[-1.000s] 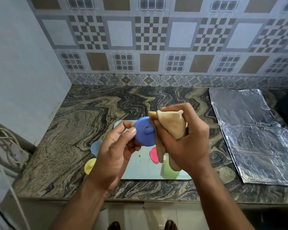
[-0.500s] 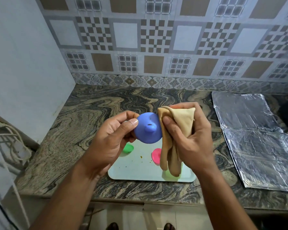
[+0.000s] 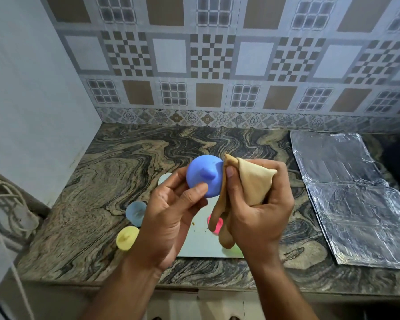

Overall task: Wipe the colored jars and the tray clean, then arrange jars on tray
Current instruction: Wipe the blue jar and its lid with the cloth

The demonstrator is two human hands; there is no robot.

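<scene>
Since a second ago the left hand (image 3: 171, 218) has turned the gripped blue lid (image 3: 204, 175) against the cloth (image 3: 252, 183) clenched in the right hand (image 3: 256, 218); wiping continues.

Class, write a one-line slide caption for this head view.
Left hand holds a blue lid while the right hand wipes it with a tan cloth above the tray.

Hands: 2 — left hand (image 3: 171, 218), right hand (image 3: 259, 211)
Blue lid (image 3: 204, 175): 1
Cloth (image 3: 252, 183): 1
Light blue jar (image 3: 136, 213): 1
Yellow lidded jar (image 3: 127, 237): 1
Pink piece (image 3: 216, 225): 1
Green piece (image 3: 237, 250): 1
Tray (image 3: 201, 243): 1
Foil sheet (image 3: 353, 192): 1
</scene>
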